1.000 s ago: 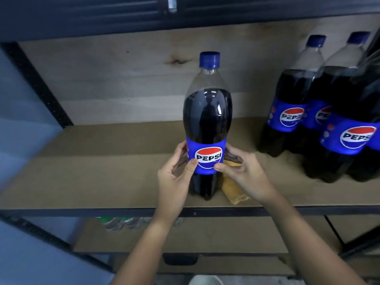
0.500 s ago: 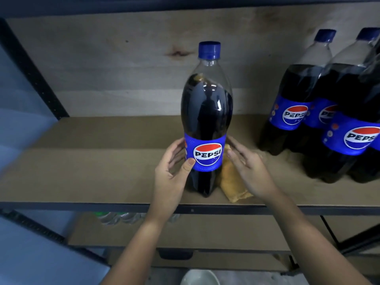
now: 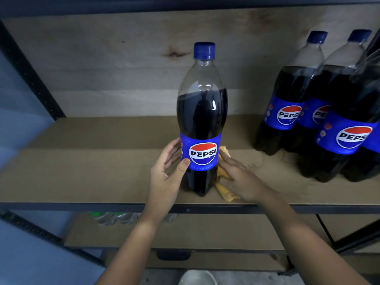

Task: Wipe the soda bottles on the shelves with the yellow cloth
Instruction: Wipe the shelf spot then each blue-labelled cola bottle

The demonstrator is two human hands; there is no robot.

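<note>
Far left of frame: dark metal upright (image 3: 30, 73) of the rack, w/ pale blue wall behind. Shelf board (image 3: 92, 171) spans the middle of the frame, wood back panel (image 3: 102, 58) above it.

Left of centre: left hand (image 3: 167, 171) cupped round the lower label of the soda bottle (image 3: 202, 120), thumb on the label's front edge, fingers curled behind the left side, so it's holding the bottle. Bottle stands upright at centre, near the shelf's front edge, blue cap (image 3: 204, 50) on, logo facing the camera.

Just right of the bottle base: yellow cloth (image 3: 224, 191) lies bunched on the shelf, touching the bottle. Right hand (image 3: 242, 179) rests flat on the cloth, fingers straight & spread, pointing up-left toward the bottle, not gripping anything.

Right side of frame: group of soda bottles (image 3: 320, 112), upright, packed together, well apart from the centre one.

Lower left-centre, under the shelf: lower shelf (image 3: 205, 231) w/ clear bottles (image 3: 115, 218), partly hidden. Bottom centre: white round object (image 3: 197, 278), can't tell what.
</note>
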